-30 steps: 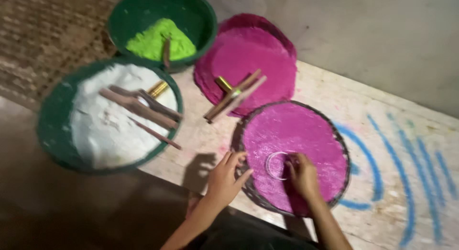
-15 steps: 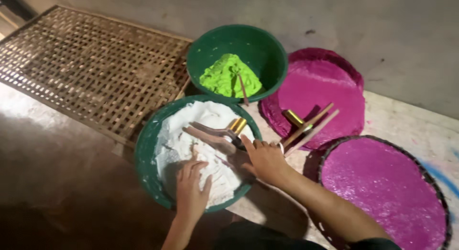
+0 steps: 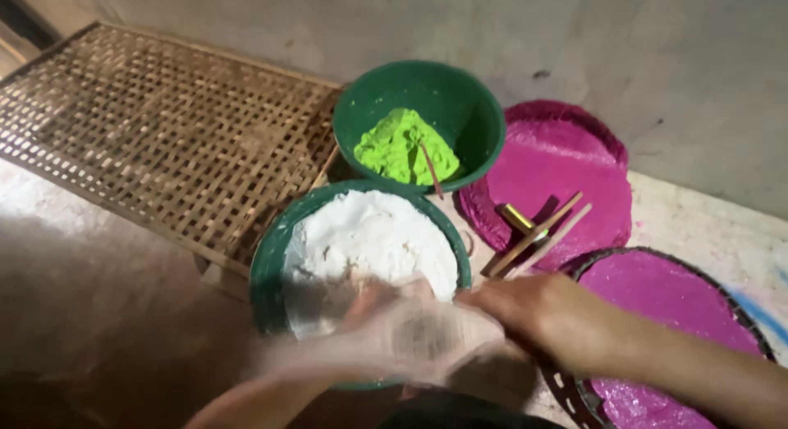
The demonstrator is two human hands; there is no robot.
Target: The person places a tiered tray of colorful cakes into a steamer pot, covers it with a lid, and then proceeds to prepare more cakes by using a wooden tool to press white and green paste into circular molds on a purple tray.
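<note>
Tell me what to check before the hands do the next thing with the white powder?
1. White powder bowl sits flat beside the woven mat: ok.
2. White powder inside the bowl, none seen spilled: ok.
3. Left hand grip: cannot tell, it is blurred over the bowl's near edge.
4. Right hand grip: cannot tell, its fingers meet the blur.
5. Green powder bowl upright, a thin stick standing in it: ok.
6. Sticks lying on the pink tray, apart from the hands: ok.

Powder bowl (image 3: 361,240) in front, 2nd bowl (image 3: 420,121) behind, trays (image 3: 566,174) right, lattice mat (image 3: 164,133) left.
</note>
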